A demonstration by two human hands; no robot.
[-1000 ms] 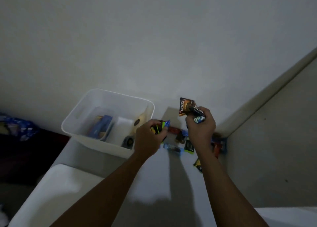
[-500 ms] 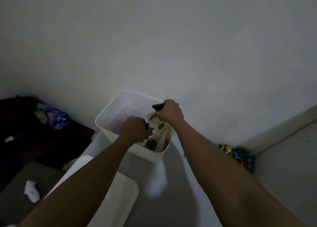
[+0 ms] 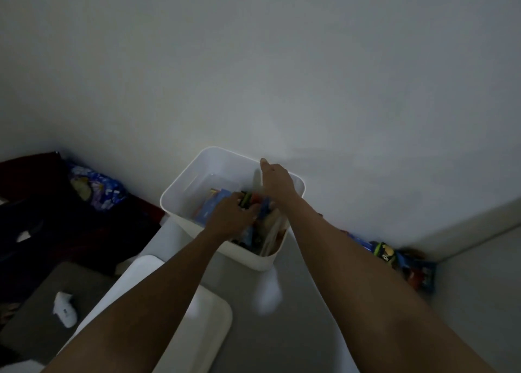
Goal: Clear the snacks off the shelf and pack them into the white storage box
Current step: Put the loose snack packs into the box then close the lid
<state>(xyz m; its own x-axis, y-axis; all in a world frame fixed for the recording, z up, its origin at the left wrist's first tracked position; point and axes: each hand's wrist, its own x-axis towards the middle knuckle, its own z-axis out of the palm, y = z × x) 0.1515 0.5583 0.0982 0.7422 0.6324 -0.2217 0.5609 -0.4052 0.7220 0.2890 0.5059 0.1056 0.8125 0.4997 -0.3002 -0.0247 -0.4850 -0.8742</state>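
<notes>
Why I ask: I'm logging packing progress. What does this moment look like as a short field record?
white storage box: against the wall, several packets inside
left hand: down in the box on the packets; grip unclear
right hand: above the box's far side, fingers straight, holding nothing
snacks left out: small pile in the right corner of the shelf
task status: unfinished
</notes>
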